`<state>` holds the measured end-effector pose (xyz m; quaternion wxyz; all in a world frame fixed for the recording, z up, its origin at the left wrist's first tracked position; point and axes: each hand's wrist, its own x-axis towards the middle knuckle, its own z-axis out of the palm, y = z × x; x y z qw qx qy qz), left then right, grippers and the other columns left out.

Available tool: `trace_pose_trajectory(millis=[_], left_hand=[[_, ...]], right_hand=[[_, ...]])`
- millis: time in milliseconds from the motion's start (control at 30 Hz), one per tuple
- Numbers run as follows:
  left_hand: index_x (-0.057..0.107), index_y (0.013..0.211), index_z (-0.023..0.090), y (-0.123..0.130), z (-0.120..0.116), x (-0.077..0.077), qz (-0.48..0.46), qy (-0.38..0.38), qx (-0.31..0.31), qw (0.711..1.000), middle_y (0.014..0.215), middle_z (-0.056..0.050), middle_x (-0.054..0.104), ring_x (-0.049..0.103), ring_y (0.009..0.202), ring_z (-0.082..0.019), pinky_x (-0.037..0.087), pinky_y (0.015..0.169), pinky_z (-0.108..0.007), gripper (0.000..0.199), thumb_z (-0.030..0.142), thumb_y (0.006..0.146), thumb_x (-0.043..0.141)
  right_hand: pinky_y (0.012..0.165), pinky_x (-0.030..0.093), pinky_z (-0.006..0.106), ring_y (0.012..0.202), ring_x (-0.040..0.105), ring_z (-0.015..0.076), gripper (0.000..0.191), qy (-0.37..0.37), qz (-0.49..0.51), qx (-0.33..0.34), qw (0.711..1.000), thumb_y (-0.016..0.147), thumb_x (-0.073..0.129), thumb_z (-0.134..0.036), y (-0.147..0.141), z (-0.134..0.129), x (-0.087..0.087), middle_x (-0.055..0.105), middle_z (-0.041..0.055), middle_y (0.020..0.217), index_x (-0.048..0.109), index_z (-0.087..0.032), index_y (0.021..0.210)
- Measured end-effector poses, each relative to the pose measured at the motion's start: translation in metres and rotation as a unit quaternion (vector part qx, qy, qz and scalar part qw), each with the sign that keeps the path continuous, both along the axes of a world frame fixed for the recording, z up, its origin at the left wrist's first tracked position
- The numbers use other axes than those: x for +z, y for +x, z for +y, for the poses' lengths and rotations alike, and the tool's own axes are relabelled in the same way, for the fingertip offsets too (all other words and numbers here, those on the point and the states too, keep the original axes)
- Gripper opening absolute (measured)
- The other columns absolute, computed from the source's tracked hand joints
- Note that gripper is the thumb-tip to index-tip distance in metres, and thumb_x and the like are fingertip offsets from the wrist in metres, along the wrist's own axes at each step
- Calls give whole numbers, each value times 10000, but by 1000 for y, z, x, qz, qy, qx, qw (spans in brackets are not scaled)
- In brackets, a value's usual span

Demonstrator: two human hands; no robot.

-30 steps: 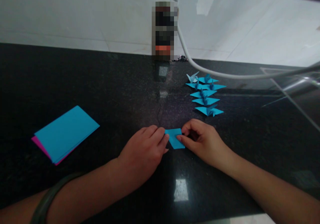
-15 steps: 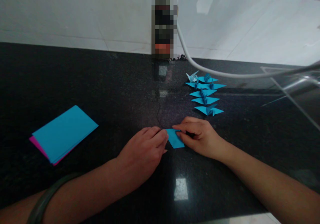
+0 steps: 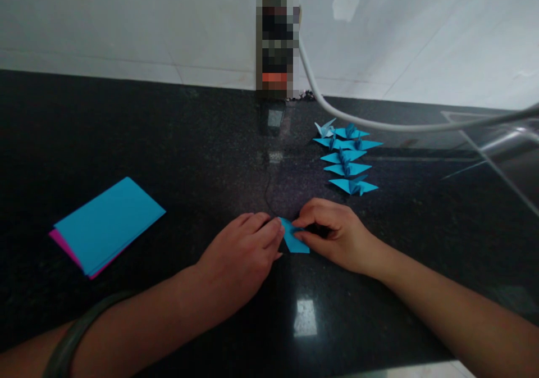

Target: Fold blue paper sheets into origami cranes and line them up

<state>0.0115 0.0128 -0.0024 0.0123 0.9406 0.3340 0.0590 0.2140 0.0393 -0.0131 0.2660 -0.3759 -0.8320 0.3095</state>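
Note:
A small folded piece of blue paper (image 3: 297,244) lies on the dark countertop between my hands. My left hand (image 3: 248,249) is closed at its left edge, fingers together and pressing it down; part of the paper is hidden beneath them. With thumb and forefinger, my right hand (image 3: 330,232) pinches the paper's upper right side. Beyond my right hand stand several folded paper cranes (image 3: 353,186), mostly bright blue, with one pale blue crane (image 3: 325,128) at the far end.
Flat blue sheets (image 3: 112,221), with a pink one showing underneath, rest at the left on the black countertop (image 3: 189,142). A white cable (image 3: 379,125) loops behind the cranes. A blurred-out object (image 3: 275,46) stands against the wall. At right is a clear-edged panel (image 3: 497,164).
My right thumb and forefinger have closed in on the paper, and its right side now looks bent inward. My left hand stays in place.

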Motion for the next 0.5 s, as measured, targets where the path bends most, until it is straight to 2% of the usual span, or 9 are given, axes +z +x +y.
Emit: trace_pose_trajectory(millis=[100,300,500], left_hand=[[614,1007,113,0,1,-1,2,-4,-1,1000,1024,-95,635,574,908,-228,502,735,-376,215,212,849,508],[615,1005,118,-2,1,-2,1,2,-4,1000,1029,-91,635,569,903,-221,496,732,-366,216,222,858,495],[620,1008,115,-2,1,-1,5,8,2,1000,1032,-86,642,572,886,-230,501,714,-371,220,221,848,512]], right_hand=[[693,473,250,775,587,117,129,21,-1,42,999,794,572,-137,2,2,2,617,44,844,679,-179,852],[726,464,299,791,603,131,180,120,-40,114,986,857,502,-154,6,5,3,677,63,923,677,-177,894],[727,467,298,819,633,132,181,159,-45,145,976,866,493,-149,7,7,0,711,51,928,670,-182,864]])
